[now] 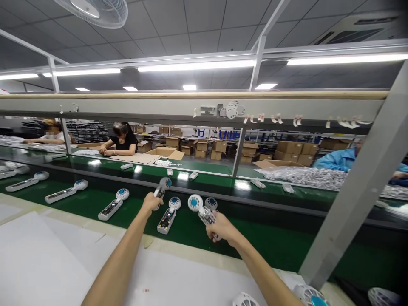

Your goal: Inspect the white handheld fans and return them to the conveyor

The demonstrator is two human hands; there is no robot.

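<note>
My left hand (152, 202) is closed round the handle of a small hand-held fan unit (163, 185), raised over the green conveyor belt (280, 246). My right hand (219, 228) grips the handles of two more fan units (200, 205), their round white and blue heads pointing up and left. Another fan unit (168, 214) lies on the belt between my hands. Further open units (112, 205) lie in a row on the belt to the left.
A white worktable (63, 263) lies in front of me, with white fan grilles (308, 294) at its right edge. A slanted grey frame post (357, 191) crosses on the right. Across the belt sit people at work, with piles of small white parts (306, 176) and cardboard boxes (288, 148).
</note>
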